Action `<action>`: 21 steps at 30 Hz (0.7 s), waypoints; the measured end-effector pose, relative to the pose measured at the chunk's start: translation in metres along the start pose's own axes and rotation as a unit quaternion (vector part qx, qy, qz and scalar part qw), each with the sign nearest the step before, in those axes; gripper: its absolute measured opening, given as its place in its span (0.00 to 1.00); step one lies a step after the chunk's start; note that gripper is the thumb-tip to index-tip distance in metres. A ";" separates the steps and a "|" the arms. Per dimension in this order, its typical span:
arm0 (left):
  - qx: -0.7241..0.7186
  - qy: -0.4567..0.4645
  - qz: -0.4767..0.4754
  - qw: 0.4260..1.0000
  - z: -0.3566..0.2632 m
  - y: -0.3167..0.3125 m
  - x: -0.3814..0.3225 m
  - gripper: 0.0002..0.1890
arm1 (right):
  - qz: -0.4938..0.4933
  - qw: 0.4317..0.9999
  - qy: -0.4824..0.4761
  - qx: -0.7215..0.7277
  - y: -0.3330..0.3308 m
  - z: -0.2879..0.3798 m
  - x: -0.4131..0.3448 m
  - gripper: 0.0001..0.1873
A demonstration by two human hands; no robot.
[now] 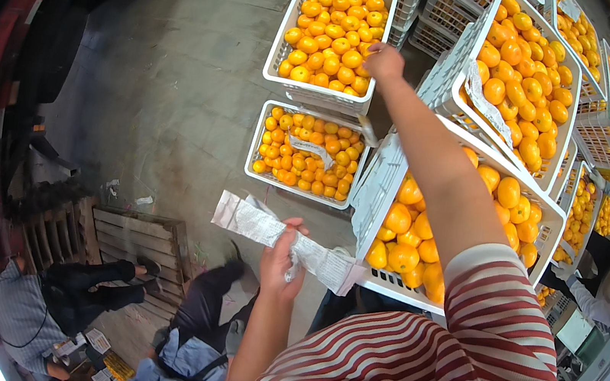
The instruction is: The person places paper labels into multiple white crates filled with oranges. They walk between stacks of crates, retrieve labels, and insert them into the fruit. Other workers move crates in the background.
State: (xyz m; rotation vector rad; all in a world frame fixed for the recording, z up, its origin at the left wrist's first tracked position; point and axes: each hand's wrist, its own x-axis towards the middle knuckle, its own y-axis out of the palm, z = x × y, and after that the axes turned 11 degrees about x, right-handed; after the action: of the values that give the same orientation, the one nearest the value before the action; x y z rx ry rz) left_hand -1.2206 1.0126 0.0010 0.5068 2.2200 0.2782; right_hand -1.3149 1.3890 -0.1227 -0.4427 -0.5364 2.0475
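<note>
My left hand [281,259] grips a bundle of printed paper strips [263,225], held above the floor in front of my body. Stretched far forward, my right hand [385,62] is at the right rim of a white plastic crate [318,93] heaped with orange citrus fruit [334,31]. Its fingertips are over the fruit by that rim, and whether they hold anything is hidden. Nearer to me is a lower white crate [303,188] of smaller-looking citrus, with a paper strip [310,148] lying across the fruit. Under my right forearm sits another white crate [552,223] of citrus.
Stacked crates of citrus [519,74] rise on the right, one with a paper strip [486,107] at its edge. Wooden pallets [137,232] lie at lower left. Two people [24,304] [191,349] are below left; another person's gloved hand [564,271] is at far right.
</note>
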 end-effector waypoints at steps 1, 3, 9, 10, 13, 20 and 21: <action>0.004 0.007 0.016 1.000 0.004 -0.003 -0.005 0.14 | -0.027 0.996 0.036 0.078 -0.011 0.009 -0.006 0.10; 0.002 0.016 0.026 1.000 0.016 -0.009 -0.014 0.14 | -0.008 0.917 0.152 0.369 -0.028 0.036 -0.022 0.06; -0.005 -0.004 -0.003 1.000 0.036 -0.040 -0.028 0.16 | 0.470 0.862 -0.052 0.182 -0.085 0.073 -0.235 0.20; -0.012 0.030 0.013 0.999 0.037 -0.046 -0.030 0.16 | 0.503 0.851 -0.132 0.075 -0.089 0.077 -0.274 0.26; -0.033 0.092 0.016 0.995 0.035 -0.059 -0.035 0.18 | 0.508 0.861 -0.019 0.008 -0.082 0.085 -0.361 0.25; -0.054 0.055 0.117 0.990 0.011 -0.073 -0.035 0.16 | 0.249 0.850 0.237 0.400 -0.091 0.069 -0.375 0.06; -0.057 0.065 0.132 0.988 0.008 -0.069 -0.027 0.16 | 0.228 0.849 0.231 0.417 -0.097 0.065 -0.367 0.06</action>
State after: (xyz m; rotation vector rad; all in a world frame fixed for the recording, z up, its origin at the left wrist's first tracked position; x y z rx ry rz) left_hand -1.2170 0.9388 -0.0105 0.7386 2.2446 0.5876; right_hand -1.0990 1.1029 0.0193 -0.5215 0.8161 2.2613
